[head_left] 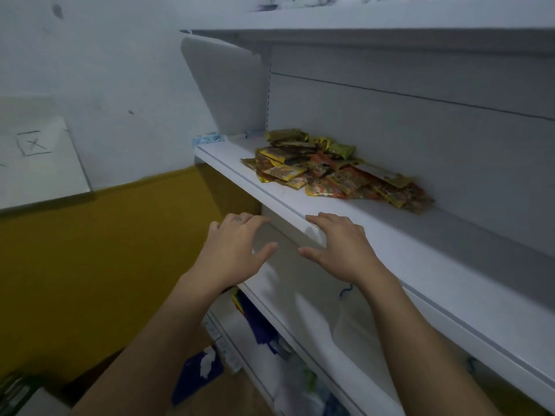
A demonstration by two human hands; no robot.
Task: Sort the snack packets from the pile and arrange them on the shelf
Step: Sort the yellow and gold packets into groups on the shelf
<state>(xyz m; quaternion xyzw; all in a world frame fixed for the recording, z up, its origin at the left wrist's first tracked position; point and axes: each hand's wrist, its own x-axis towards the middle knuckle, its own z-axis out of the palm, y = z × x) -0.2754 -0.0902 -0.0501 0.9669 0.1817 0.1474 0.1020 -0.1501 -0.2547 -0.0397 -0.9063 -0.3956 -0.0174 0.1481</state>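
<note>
Left hand (237, 247) and right hand (339, 244) hover at the shelf (420, 235) edge, fingers spread, empty. Snack packets (327, 175) lie piled farther back.

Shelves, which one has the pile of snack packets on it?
The middle shelf, just above the right hand: the pile of snack packets lies near its left end. No other shelf shows one.

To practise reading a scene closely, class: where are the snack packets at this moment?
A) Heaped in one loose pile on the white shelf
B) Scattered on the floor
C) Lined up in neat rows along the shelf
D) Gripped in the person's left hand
A: the snack packets lie jumbled in one heap on the white shelf, while the left hand and the right hand are open and hold nothing.
</note>
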